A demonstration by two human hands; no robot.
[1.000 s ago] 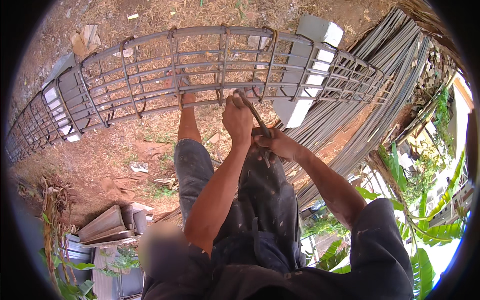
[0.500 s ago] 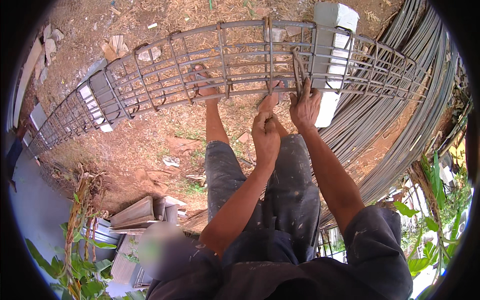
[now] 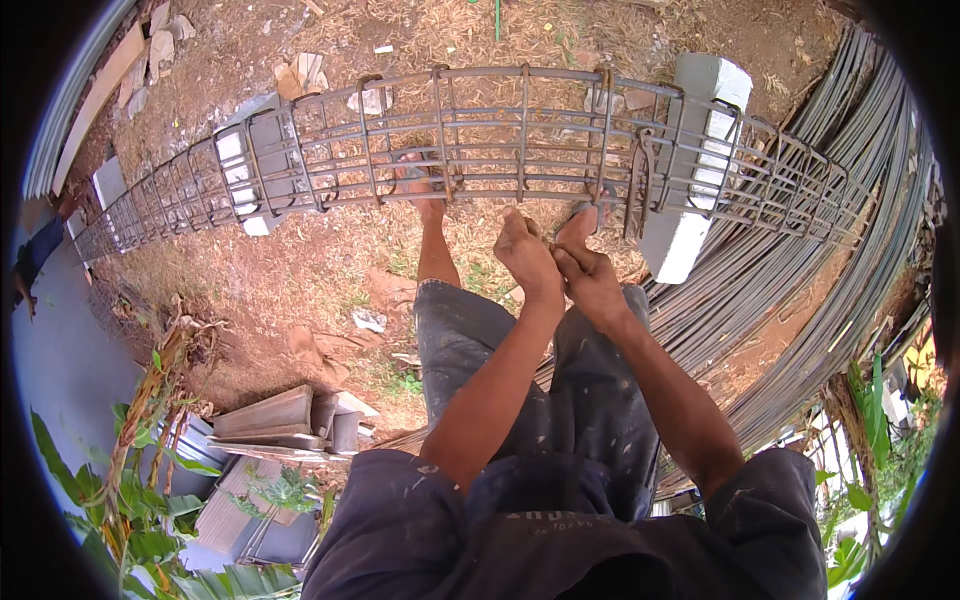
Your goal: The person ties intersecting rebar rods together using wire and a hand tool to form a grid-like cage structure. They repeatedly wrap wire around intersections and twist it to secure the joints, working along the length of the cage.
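A long rebar cage (image 3: 480, 115) crosses in front of me, its bars joined by stirrups. Just on the near side of it, my left hand (image 3: 530, 255) is closed like a fist, the thumb side toward the cage. My right hand (image 3: 592, 285) meets it, fingers pinched together against the left hand's heel. Whatever lies between the fingers is too small or hidden to make out. A rusty pair of pincers (image 3: 638, 185) hangs on the cage to the right of my hands, with neither hand on it.
White-and-grey blocks (image 3: 695, 165) prop the cage at right and left. A big bundle of long steel rods (image 3: 800, 270) curves along the right side. Wooden boards (image 3: 270, 420) are stacked at lower left. At the far left edge another person's arm (image 3: 30, 260) shows near the cage's end.
My right hand has left the pincers on the cage and come down to my left hand. The whole view has shifted, so the cage now sits lower and further right.
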